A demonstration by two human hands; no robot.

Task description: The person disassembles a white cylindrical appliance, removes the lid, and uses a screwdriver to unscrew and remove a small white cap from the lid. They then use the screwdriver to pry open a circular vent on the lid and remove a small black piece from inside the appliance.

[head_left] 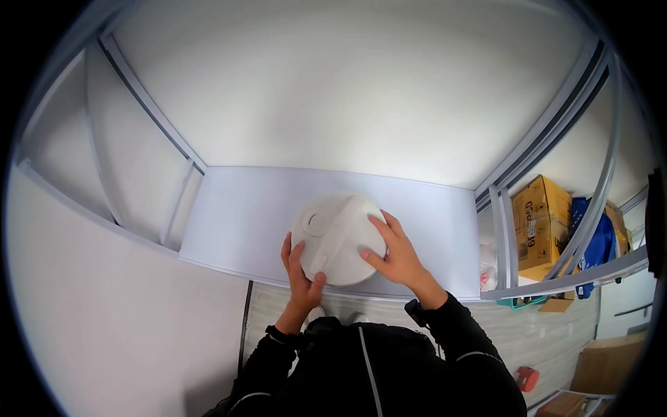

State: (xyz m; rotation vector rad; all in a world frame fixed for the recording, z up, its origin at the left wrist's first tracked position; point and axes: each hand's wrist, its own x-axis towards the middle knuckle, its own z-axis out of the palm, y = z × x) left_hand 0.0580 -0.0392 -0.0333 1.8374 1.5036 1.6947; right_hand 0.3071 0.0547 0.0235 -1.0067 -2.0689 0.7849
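A round white lidded appliance [345, 243], in shape like a rice cooker, stands on the pale shelf [229, 229] in front of me. A raised band runs across its top, with a round vent or knob at the upper left and a small latch-like end near me. My left hand [302, 278] holds its near left side, the thumb close to the latch end. Around its right side curls my right hand [397, 251], with the thumb on the top and the fingers along the rim. The underside is hidden.
A metal frame [511, 240] borders the shelf on the right. Beyond it stand a cardboard box [536, 226] and a blue bag [599, 243]. A white wall [347, 90] rises behind the shelf. On the floor at lower right lies a red object [527, 379].
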